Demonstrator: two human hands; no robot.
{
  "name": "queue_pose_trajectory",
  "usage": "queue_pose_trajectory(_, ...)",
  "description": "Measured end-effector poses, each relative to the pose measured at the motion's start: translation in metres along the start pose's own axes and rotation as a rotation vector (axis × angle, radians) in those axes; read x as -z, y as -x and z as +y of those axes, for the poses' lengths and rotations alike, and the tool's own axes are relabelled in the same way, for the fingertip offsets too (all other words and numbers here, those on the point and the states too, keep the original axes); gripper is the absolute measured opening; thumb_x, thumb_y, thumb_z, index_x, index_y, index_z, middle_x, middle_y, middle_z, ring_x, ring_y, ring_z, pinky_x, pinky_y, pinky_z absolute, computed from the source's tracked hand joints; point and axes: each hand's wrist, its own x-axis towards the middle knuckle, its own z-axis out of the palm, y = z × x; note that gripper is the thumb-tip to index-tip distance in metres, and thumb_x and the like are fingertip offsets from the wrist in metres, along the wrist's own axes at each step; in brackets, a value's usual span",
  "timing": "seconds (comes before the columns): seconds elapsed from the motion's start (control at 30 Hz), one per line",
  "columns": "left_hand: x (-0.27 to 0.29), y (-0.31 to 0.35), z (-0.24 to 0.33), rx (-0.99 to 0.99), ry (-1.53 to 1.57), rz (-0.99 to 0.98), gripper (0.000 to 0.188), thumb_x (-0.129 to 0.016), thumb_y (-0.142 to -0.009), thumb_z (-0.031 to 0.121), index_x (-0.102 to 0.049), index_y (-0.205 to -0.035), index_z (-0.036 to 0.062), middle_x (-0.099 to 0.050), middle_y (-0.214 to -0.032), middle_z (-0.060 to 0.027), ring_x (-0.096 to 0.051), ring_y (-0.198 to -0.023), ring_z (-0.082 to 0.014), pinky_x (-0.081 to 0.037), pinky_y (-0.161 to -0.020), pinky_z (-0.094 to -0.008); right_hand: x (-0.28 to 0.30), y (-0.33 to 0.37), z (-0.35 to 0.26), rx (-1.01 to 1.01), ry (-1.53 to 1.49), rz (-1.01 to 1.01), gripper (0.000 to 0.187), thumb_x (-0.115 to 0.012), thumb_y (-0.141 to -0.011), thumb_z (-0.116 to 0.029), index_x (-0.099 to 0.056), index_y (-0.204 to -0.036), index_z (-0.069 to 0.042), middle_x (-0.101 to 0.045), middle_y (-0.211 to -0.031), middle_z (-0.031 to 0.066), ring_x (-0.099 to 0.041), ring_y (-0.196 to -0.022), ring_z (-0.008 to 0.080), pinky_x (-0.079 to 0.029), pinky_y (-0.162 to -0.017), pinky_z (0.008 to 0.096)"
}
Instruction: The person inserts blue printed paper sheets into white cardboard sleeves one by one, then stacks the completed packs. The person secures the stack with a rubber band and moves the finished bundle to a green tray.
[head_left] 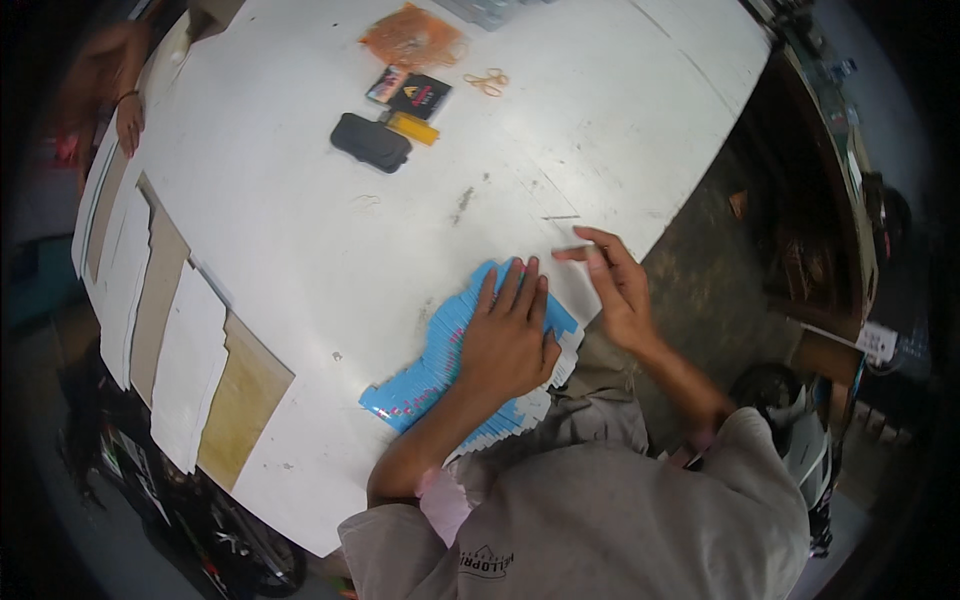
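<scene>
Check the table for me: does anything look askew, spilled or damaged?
Mildly askew: the blue printed sheets under the left hand fan in a crooked curve, their ends jagged rather than squared. Dark scuffs also mark the white tabletop. No spill shows.

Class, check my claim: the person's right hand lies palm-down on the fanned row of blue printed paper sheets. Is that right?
Not quite: the head view shows that it is the left hand that lies palm-down on the fanned row of blue printed paper sheets.
</scene>
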Motion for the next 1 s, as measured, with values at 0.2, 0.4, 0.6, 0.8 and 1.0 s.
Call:
queue_pose_trajectory(0.2, -0.015, 0.017, -0.02, 0.088, 0.707, 0.373, 0.044, -0.065, -0.079, 0.025, -0.058, -0.113, -0.0029, -0.061, -0.123, -0.0277, -0.051, -0.132, -0.0408, -0.03, -0.121, -0.056, -0.072, -0.001, 0.068, 0.43, -0.349, -0.218, 0.086, -0.045, -0.105, -0.061, -0.024, -0.161, 0.001, -0.044, -0.158, 0.0299, -0.031, -0.154, 0.042, -0.014, -0.127, 0.0562)
queue_pose_trajectory(0.4, -0.021, 0.021, -0.036, 0.435, 1.493, 0.915, 0.043, -0.055, -0.092, 0.012, -0.048, -0.131, -0.0016, -0.051, -0.142, -0.0216, -0.042, -0.144, -0.031, -0.029, -0.123, -0.0475, -0.088, -0.001, 0.019, 0.577, 0.863, -0.575, 0.12, -0.068, -0.075, -0.082, -0.035, -0.16, -0.004, -0.015, -0.169, 0.0337, -0.013, -0.156, 0.0552, -0.006, -0.114, 0.0819)
queue_pose_trajectory(0.6, -0.01, 0.015, -0.041, 0.293, 1.562, 0.897, 0.05, -0.061, -0.088, 0.017, -0.052, -0.133, -0.0028, -0.053, -0.139, -0.0207, -0.043, -0.142, -0.0334, -0.028, -0.122, -0.0473, -0.094, 0.0, 0.025, 0.559, 0.797, -0.52, 0.111, -0.07, -0.08, -0.072, -0.036, -0.159, -0.003, -0.019, -0.167, 0.0344, -0.015, -0.155, 0.0559, -0.007, -0.115, 0.0814)
queue_pose_trajectory(0.8, 0.037, 0.049, -0.001, 0.38, 0.313, 0.652, 0.07, -0.054, -0.1, 0.047, -0.048, -0.151, -0.0015, -0.036, -0.161, -0.0334, -0.027, -0.154, -0.0518, -0.006, -0.12, -0.0743, -0.092, -0.007, 0.041, 0.575, 0.858, -0.492, 0.099, -0.067, -0.084, -0.062, -0.036, -0.161, -0.009, -0.019, -0.167, 0.0328, -0.016, -0.155, 0.055, -0.007, -0.117, 0.0788)
queue_pose_trajectory(1.0, -0.051, 0.076, 0.023, 0.568, 0.182, 0.47, 0.096, -0.05, -0.096, 0.069, -0.033, -0.161, 0.0007, -0.023, -0.168, -0.033, -0.016, -0.157, -0.0537, -0.006, -0.119, -0.0766, -0.103, -0.002, 0.03, 0.61, 1.05, -0.505, 0.09, -0.065, -0.088, -0.057, -0.038, -0.161, -0.013, -0.02, -0.168, 0.0285, -0.014, -0.157, 0.0504, -0.006, -0.12, 0.0751)
